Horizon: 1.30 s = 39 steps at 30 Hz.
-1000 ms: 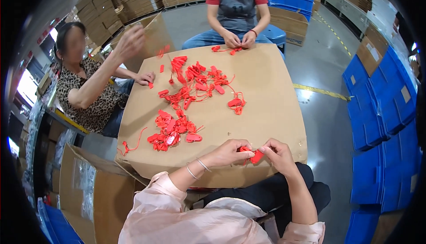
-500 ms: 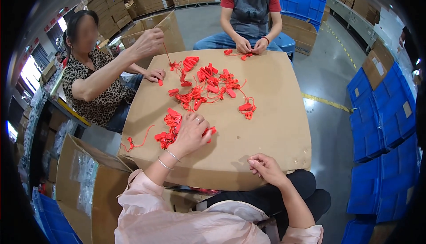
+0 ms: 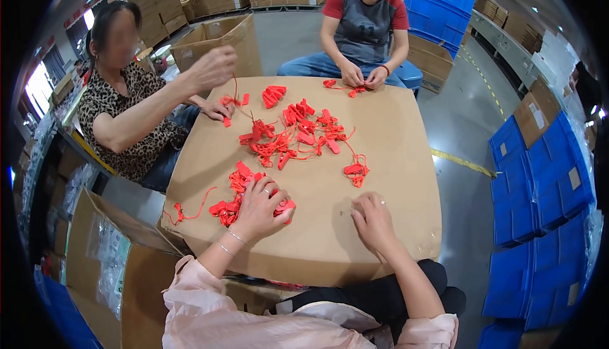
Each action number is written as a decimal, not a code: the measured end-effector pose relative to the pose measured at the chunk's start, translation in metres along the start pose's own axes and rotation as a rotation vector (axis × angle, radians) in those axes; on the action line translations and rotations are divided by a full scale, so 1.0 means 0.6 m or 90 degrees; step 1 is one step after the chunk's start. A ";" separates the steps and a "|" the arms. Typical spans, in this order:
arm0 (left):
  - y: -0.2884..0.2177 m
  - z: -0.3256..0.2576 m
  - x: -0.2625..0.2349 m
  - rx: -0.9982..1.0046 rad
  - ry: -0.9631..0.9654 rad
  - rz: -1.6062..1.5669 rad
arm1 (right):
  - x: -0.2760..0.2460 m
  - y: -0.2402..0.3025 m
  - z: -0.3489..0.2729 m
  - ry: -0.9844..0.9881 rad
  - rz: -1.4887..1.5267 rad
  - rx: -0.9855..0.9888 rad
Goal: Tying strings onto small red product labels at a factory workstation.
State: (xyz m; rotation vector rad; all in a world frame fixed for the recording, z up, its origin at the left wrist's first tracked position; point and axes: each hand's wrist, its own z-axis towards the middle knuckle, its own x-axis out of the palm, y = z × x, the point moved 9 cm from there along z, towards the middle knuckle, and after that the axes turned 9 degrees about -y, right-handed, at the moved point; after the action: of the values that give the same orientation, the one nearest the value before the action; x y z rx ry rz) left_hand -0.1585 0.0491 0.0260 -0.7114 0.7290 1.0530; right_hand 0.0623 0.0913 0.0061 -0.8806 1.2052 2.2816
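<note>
My left hand [image 3: 259, 208] is closed over the near-left heap of small red plastic pieces with red cords [image 3: 240, 177]. A red piece [image 3: 285, 208] shows at the side of its fingers, by the thumb. My right hand [image 3: 374, 221] hovers over or rests on the cardboard tabletop [image 3: 330, 241], fingers loosely bent and the thumb apart, with nothing visible in it. Just beyond it lies a small red corded bundle [image 3: 356, 171]. A larger tangle of red pieces and cords [image 3: 295, 134] spreads across the middle. One loose red cord [image 3: 190, 212] lies at the left edge.
At the left, a person in a leopard-print top [image 3: 127, 127] raises a red cord. Across the table, a person in a grey and red shirt [image 3: 366, 25] handles red pieces. Blue crates [image 3: 520, 197] line the right; an open carton [image 3: 95, 247] stands at my left.
My left hand has come slightly nearer and to the left, still at the red pieces. My right hand has moved forward over the tabletop. The left-hand person's raised hand has shifted slightly.
</note>
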 end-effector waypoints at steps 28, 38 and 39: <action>0.181 0.326 0.168 -0.076 0.109 0.094 | -0.043 -0.088 0.006 -0.094 -0.218 -0.009; 0.273 0.402 0.313 -0.234 0.224 0.002 | -0.063 -0.104 0.010 -0.103 -0.147 0.038; 0.265 0.411 0.307 -0.205 0.155 -0.015 | -0.068 -0.110 0.011 -0.098 -0.139 0.044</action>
State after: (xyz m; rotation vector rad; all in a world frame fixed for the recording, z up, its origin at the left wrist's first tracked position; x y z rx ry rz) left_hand -0.2034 0.3908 -0.0084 -1.1380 0.7640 1.0844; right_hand 0.1293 0.1300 -0.0009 -0.7570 1.0596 2.0791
